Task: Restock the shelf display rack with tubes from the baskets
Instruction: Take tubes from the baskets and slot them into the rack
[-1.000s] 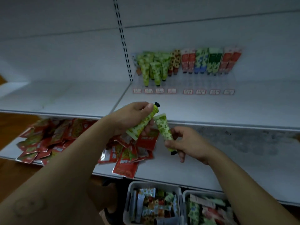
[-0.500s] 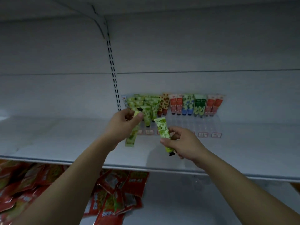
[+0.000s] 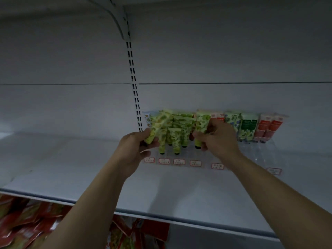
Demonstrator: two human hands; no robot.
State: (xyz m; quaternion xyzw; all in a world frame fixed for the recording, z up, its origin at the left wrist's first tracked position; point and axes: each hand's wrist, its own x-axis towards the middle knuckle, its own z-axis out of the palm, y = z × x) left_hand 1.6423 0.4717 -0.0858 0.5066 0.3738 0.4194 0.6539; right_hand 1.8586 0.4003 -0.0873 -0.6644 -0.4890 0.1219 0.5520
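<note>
White shelf (image 3: 71,168) carried display rack (image 3: 251,155) at back. Left hand (image 3: 136,148) pinched green tube (image 3: 156,126), long axis tilted toward 1 o'clock. Right hand (image 3: 217,139) gripped second tube (image 3: 202,124) upright (cap down), rack slot likely at 6 o'clock, this hand nearer.

Both tubes brought from the shelf front to the display rack (image 3: 260,155).
The left-hand grip (image 3: 136,146) has gone up and forward; its green tube (image 3: 159,125), earlier crimped end down, now leans crimped end up against the rack's left-end green tubes. The right-hand grip (image 3: 218,139) has carried the second green tube (image 3: 202,124), earlier tilted, to stand upright, cap down, at the rack.
</note>
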